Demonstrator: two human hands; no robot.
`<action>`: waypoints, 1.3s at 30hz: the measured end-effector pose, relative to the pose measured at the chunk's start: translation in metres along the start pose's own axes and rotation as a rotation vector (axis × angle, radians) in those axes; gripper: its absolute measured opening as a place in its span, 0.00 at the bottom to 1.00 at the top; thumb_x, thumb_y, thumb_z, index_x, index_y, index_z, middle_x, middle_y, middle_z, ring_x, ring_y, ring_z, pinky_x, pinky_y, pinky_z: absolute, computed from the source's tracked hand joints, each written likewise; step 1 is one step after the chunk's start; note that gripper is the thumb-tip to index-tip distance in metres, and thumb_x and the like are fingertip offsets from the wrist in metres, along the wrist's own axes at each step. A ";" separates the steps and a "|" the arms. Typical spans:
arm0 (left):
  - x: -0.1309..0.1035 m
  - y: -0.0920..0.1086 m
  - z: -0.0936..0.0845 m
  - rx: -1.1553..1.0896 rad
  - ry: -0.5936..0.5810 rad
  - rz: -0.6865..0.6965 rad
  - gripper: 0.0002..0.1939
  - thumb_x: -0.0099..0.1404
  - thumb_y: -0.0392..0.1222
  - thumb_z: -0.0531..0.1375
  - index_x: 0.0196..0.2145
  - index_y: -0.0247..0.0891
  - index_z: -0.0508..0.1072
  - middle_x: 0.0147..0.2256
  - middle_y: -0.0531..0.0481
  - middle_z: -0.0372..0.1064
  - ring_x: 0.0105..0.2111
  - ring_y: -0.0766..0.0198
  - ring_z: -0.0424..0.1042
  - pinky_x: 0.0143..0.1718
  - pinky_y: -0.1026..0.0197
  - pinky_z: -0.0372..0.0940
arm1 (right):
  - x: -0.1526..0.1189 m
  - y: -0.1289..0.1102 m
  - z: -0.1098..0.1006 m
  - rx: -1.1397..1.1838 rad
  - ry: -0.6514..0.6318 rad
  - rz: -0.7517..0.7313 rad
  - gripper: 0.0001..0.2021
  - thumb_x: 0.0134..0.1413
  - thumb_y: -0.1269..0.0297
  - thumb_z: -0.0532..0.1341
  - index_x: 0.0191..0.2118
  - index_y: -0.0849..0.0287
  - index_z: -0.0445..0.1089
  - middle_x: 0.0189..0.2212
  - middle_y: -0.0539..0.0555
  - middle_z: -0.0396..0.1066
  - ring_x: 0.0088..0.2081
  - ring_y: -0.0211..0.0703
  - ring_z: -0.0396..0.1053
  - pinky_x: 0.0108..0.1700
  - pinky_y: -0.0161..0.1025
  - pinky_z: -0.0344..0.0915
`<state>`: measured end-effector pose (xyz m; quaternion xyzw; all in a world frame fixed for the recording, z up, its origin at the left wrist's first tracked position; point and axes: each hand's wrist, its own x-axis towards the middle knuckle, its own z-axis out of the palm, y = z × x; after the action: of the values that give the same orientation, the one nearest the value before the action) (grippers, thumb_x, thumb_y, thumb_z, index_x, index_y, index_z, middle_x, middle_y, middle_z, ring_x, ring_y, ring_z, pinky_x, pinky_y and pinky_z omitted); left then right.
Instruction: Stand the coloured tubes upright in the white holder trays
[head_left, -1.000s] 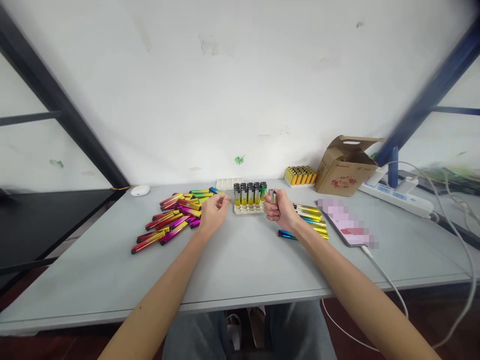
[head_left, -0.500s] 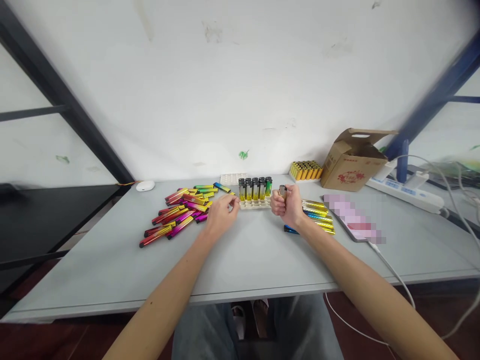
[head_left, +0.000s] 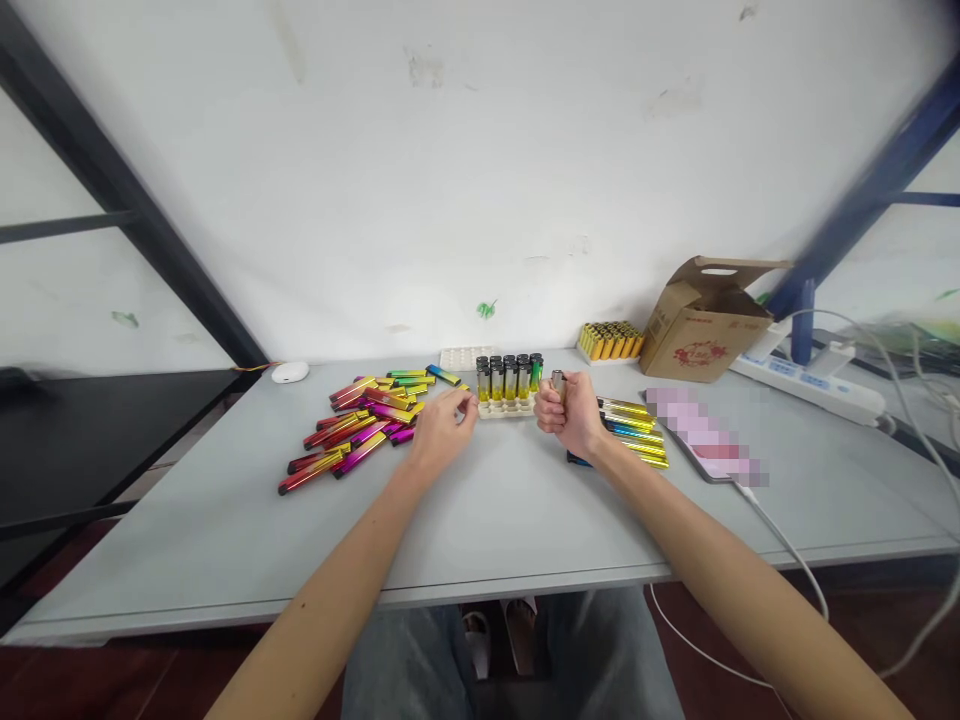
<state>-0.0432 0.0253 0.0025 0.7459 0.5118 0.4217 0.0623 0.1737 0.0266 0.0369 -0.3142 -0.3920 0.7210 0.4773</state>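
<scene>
A metal-topped lighter point(head_left: 558, 381) is held upright in the closed right hand point(head_left: 574, 415), just beside a cream tray point(head_left: 510, 409), where dark-capped lighters point(head_left: 510, 380) are stood in rows. The left hand point(head_left: 444, 430) is placed near the tray's other end, with fingers curled; whether something is pinched there cannot be seen. Colourful lighters point(head_left: 367, 430) are heaped at the left.

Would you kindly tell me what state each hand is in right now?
Left hand: curled; whether it holds anything cannot be told.
Right hand: closed around a lighter.
</scene>
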 end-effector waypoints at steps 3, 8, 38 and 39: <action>0.000 0.000 0.000 0.013 0.004 0.006 0.10 0.66 0.40 0.54 0.32 0.40 0.74 0.33 0.49 0.75 0.30 0.63 0.69 0.33 0.61 0.63 | -0.001 -0.003 -0.002 0.012 -0.025 -0.033 0.19 0.56 0.46 0.47 0.24 0.55 0.51 0.17 0.43 0.40 0.18 0.33 0.36 0.18 0.31 0.40; 0.000 0.001 0.000 0.007 0.005 0.016 0.10 0.66 0.40 0.54 0.32 0.40 0.74 0.33 0.49 0.74 0.29 0.64 0.68 0.32 0.62 0.63 | 0.002 -0.009 -0.008 0.034 0.016 -0.132 0.14 0.57 0.48 0.52 0.32 0.54 0.58 0.21 0.46 0.56 0.20 0.36 0.51 0.20 0.31 0.48; -0.003 0.006 -0.004 0.013 -0.054 0.000 0.09 0.66 0.41 0.53 0.33 0.39 0.73 0.32 0.50 0.74 0.33 0.62 0.70 0.35 0.61 0.65 | 0.021 0.001 -0.053 -1.229 0.301 -0.710 0.16 0.59 0.59 0.58 0.52 0.54 0.69 0.35 0.53 0.77 0.35 0.46 0.74 0.39 0.44 0.70; -0.003 0.006 -0.004 0.014 -0.058 -0.002 0.10 0.66 0.41 0.53 0.33 0.39 0.73 0.32 0.50 0.73 0.32 0.62 0.70 0.36 0.61 0.65 | 0.021 0.000 -0.053 -1.233 0.318 -0.706 0.15 0.59 0.60 0.58 0.51 0.53 0.69 0.35 0.52 0.77 0.34 0.46 0.74 0.40 0.44 0.71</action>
<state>-0.0417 0.0186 0.0062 0.7579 0.5134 0.3960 0.0721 0.2104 0.0598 0.0086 -0.4818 -0.7310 0.1176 0.4688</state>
